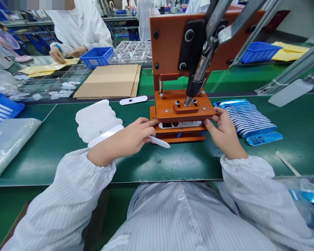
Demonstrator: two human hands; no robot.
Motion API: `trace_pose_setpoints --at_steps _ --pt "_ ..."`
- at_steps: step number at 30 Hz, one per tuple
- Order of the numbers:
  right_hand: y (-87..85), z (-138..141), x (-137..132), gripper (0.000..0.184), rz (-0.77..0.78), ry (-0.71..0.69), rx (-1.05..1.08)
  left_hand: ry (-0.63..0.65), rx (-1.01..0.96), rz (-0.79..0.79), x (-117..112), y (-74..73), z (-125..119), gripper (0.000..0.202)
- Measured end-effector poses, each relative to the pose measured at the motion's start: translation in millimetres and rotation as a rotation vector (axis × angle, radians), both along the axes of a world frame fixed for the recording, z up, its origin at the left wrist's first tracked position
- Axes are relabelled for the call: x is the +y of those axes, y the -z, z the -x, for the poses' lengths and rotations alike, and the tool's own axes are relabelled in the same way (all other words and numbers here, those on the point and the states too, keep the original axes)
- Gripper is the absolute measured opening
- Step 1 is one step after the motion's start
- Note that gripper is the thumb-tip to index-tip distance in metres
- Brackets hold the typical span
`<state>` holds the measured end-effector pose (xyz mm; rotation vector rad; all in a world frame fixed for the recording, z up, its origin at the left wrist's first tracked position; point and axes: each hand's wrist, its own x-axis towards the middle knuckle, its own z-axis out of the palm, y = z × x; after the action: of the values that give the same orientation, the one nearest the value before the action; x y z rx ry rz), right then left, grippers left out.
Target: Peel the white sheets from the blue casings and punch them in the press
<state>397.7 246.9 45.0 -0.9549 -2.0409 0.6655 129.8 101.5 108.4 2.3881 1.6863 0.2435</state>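
My left hand (132,137) is closed around a thin white strip with a rounded end (160,142), which sticks out to the right below the fingers. Its index finger reaches the left side of an orange hand press (183,104). A white oblong panel with a dark window (181,124) lies in the slot of the press, under the upper plate. At the press's right side is my right hand (223,130), thumb and fingers apart, with the thumb touching near the panel's right end. White rounded panels (98,118) lie stacked beside my left wrist.
Blue-filmed strips (247,116) lie in a row at right, near a white bottle (290,91). A single white panel (133,100) and cardboard sheets (108,82) lie behind. The press lever (199,69) slants overhead. Across the bench, a person works beside a blue bin (97,57).
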Motion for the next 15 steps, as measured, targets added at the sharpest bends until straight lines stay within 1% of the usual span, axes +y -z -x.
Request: trace_pose_setpoints --at_steps 5,8,10,12,15 --pt "-21.2 4.8 -1.8 0.031 -0.097 0.031 -0.134 0.036 0.038 -0.026 9.1 0.9 -4.7 0.022" --pt "-27.4 7.6 -6.1 0.030 -0.073 0.026 -0.138 0.052 0.069 -0.016 11.4 -0.2 -9.5 0.023" --pt "-24.4 7.8 -7.8 0.031 -0.020 0.015 -0.077 0.048 0.059 -0.006 12.3 -0.8 -12.5 0.023" --pt "-17.5 6.3 -7.1 0.032 0.018 0.000 0.009 0.055 0.047 -0.010 12.8 -1.4 -13.9 0.022" --pt "-7.8 0.8 -2.2 0.031 0.063 -0.004 0.092 0.069 0.035 -0.021 11.9 -3.6 -10.7 0.021"
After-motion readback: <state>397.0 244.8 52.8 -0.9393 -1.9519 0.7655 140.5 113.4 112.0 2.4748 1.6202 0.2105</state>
